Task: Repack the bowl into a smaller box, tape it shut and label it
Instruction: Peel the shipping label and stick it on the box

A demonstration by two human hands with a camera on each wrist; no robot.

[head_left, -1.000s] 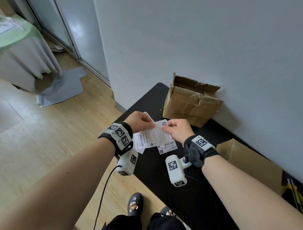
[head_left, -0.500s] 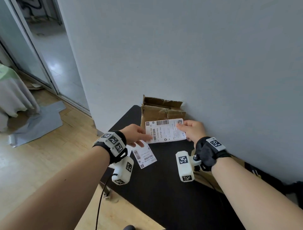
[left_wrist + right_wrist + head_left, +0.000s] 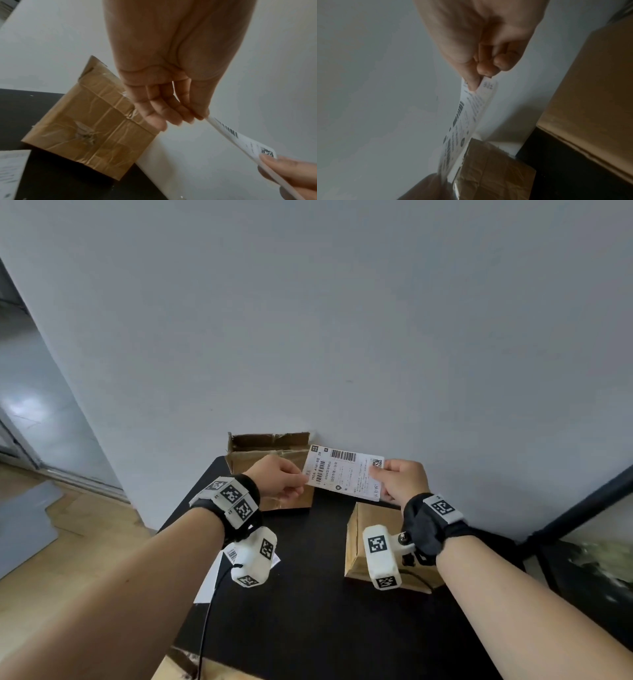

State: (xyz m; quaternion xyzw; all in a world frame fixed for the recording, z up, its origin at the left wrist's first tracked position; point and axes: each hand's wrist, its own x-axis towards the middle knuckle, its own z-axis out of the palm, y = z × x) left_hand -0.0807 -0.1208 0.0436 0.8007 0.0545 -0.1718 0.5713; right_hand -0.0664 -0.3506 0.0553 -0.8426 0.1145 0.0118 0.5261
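The shipping label is held in the air at the centre of the head view, clear of the black table, with its printed face toward the camera. The left hand pinches the label's left short edge between thumb and fingertips; the remaining fingers are curled loosely beneath. The right hand pinches the right short edge near the square code, thumb on the printed face and fingers folded behind it. The label is stretched flat between the two hands, tilted slightly down to the right.

Behind the left hand, against the grey wall, stands a taped cardboard box with one upper flap raised; creased clear tape covers its side. Below the right hand, right of centre, a second, smaller cardboard box rests on the table, partly hidden by the right wrist camera; whether it is sealed cannot be confirmed from this angle.

At lower left of centre, white paper sheets lie on the table edge beneath the left wrist unit. The bowl is not visible in any view.
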